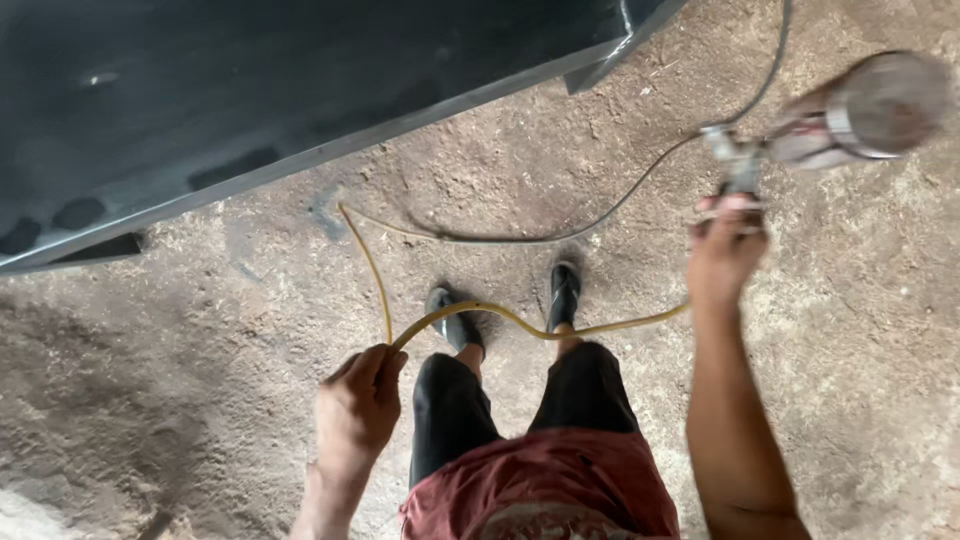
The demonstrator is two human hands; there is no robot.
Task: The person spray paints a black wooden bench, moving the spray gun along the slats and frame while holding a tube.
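the left hand (pixel 355 410) is closed around a loop of yellow hose (pixel 470 312), gripping it just in front of the person's dark shoes (pixel 456 322). the hose runs across those shoes toward the right hand (pixel 725 250), which is wrapped tight on the handle of a spray gun (pixel 830 125) with a metal cup, raised well right of the shoes. a dark painted panel (pixel 250 90) stands beyond the shoes on the dirt floor (pixel 150 350).

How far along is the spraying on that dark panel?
The panel already looks evenly dark and glossy where visible. Right hand holds the spray gun off to the side; left hand grips the yellow hose. What remains unpainted cannot be told.
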